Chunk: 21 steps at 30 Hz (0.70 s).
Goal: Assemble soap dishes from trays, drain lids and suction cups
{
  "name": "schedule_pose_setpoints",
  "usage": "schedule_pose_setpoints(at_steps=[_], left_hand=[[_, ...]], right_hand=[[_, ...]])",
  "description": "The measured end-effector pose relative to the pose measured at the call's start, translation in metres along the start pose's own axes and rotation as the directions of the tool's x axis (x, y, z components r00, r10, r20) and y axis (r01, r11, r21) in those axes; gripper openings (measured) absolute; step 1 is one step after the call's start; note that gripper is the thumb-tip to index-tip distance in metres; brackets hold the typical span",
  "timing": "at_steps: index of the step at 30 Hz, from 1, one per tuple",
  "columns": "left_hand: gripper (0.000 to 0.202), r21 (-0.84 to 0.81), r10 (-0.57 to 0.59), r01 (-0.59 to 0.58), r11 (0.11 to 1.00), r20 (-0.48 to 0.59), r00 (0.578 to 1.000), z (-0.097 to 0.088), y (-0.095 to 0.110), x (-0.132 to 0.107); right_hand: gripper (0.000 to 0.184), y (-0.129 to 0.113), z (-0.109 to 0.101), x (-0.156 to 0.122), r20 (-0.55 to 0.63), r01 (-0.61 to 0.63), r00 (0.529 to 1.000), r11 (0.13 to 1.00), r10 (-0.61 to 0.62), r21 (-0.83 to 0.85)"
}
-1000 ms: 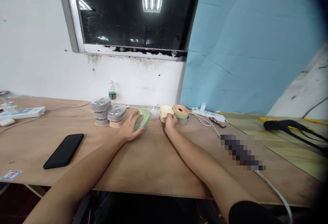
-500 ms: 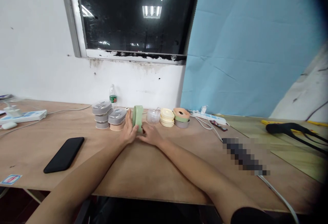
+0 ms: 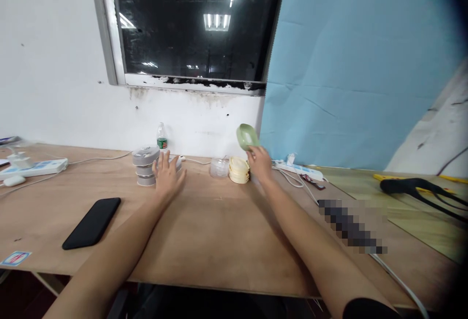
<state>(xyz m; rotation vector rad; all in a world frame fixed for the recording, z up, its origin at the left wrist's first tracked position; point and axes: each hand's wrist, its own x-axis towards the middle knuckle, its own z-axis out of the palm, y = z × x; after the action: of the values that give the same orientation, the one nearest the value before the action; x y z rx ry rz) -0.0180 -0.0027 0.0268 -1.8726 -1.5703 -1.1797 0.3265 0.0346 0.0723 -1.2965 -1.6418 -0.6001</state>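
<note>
A green oval container (image 3: 247, 136) is tilted in the air at the right, its hollow side facing me. My right hand (image 3: 260, 162) pinches it by its lower edge, above the spot where the orange-topped stack stood; the arm and hand cover that stack. My left hand (image 3: 168, 175), fingers spread, is over the shorter stack with a grey lid, which it mostly hides. Whether it touches the lid I cannot tell. Beside it rises a stack of grey containers (image 3: 145, 165) with a clear grey lid. Pale yellow pieces (image 3: 239, 170) are piled near a clear round container (image 3: 219, 167).
A black phone (image 3: 92, 223) lies at the left. Power strips sit at the left (image 3: 44, 166) and right (image 3: 302, 169), with white cables along the back. A bottle (image 3: 161, 136) stands by the wall. Black straps (image 3: 413, 182) lie far right, beyond a blurred-out dark object (image 3: 351, 226).
My right hand has carried the green container from the middle up and to the right. My left hand has let go of it and moved left to the grey-lidded stack.
</note>
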Motion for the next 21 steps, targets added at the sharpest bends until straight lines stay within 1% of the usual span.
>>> schedule_pose_setpoints(at_steps=[2, 4, 7, 10, 14, 16, 19, 21], left_hand=[[0.054, 0.059, -0.033, 0.033, 0.998, 0.003, 0.999, 0.002, -0.01, 0.002], [0.055, 0.097, -0.045, 0.041, 0.994, 0.043, 0.998, 0.006, -0.017, 0.002], [0.053, 0.115, -0.03, 0.015, 0.993, 0.128, 0.991, 0.012, -0.024, 0.001], [0.046, 0.115, 0.003, -0.022, 0.993, 0.166, 0.986, 0.014, -0.026, 0.0], [0.037, 0.111, 0.044, -0.061, 0.992, 0.154, 0.987, 0.013, -0.025, -0.001], [0.036, 0.096, 0.059, -0.073, 0.993, 0.145, 0.988, 0.013, -0.024, -0.001], [0.038, 0.068, 0.076, -0.085, 0.994, 0.129, 0.989, 0.011, -0.021, 0.0], [0.04, 0.043, 0.104, -0.11, 0.993, 0.114, 0.988, 0.009, -0.018, 0.001]], right_hand=[[0.032, 0.026, -0.013, 0.009, 0.099, -0.048, 0.993, 0.991, 0.061, -0.125], [0.034, 0.046, -0.021, 0.013, 0.198, -0.096, 0.969, 0.967, 0.144, -0.235], [0.036, 0.06, -0.024, 0.011, 0.3, -0.142, 0.92, 0.928, 0.251, -0.343], [0.035, 0.062, -0.021, 0.007, 0.367, -0.14, 0.885, 0.915, 0.287, -0.379], [0.034, 0.059, -0.014, 0.004, 0.421, -0.133, 0.858, 0.919, 0.294, -0.371], [0.036, 0.058, -0.013, 0.004, 0.462, -0.139, 0.83, 0.918, 0.312, -0.37], [0.034, 0.055, -0.016, 0.007, 0.515, -0.161, 0.781, 0.911, 0.353, -0.38], [0.033, 0.052, -0.019, 0.009, 0.516, -0.185, 0.771, 0.907, 0.373, -0.38]])
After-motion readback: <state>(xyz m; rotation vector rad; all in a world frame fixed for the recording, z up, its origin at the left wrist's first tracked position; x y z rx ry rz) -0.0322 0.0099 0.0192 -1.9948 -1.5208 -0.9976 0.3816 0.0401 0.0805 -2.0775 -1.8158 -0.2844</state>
